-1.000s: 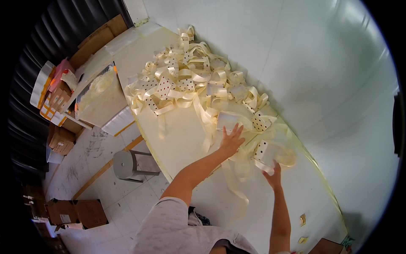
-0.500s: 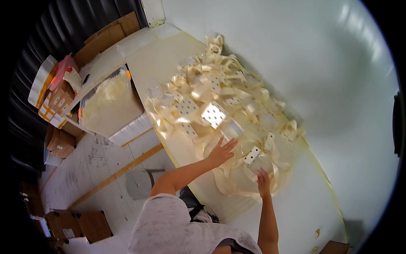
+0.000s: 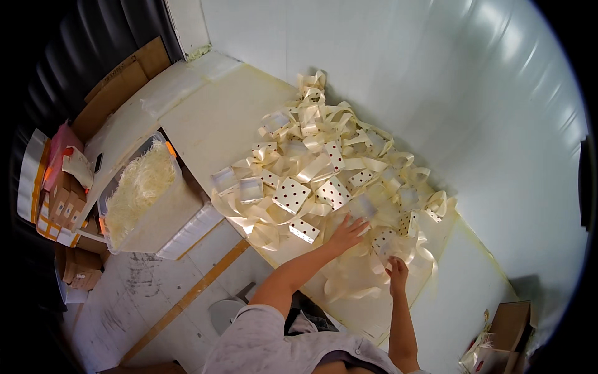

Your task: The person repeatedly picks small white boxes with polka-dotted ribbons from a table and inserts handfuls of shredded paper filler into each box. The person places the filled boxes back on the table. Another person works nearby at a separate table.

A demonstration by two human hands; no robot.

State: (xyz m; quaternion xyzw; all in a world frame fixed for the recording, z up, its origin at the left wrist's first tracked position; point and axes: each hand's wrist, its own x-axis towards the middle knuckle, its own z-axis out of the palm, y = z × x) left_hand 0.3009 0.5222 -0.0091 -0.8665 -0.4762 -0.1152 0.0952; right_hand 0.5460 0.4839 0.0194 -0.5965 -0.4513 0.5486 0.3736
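A heap of small cream boxes with dark dots, tangled with shiny cream ribbon (image 3: 314,168), spreads over the table. My left hand (image 3: 349,237) lies over the near side of the heap. Its fingers are spread beside a pale open box tray (image 3: 361,208), with nothing visibly held. To its right, my right hand (image 3: 397,274) has its fingers bent in, close to a dotted box (image 3: 382,242) and loose ribbon. What those fingers hold, if anything, is too small to make out. A dotted box (image 3: 291,195) sits farther left in the heap.
A plastic bin (image 3: 187,215) of pale shredded filler stands at the left, near a phone (image 3: 98,163) and several small brown boxes (image 3: 66,196). A pale wall (image 3: 398,81) rises behind the heap. A grey stool (image 3: 227,311) stands below the table; a brown carton (image 3: 509,327) is at lower right.
The whole view has shifted. My left hand stays spread at the heap's near side, while my right hand's fingers have curled in. The dotted box between my hands has changed its tilt.
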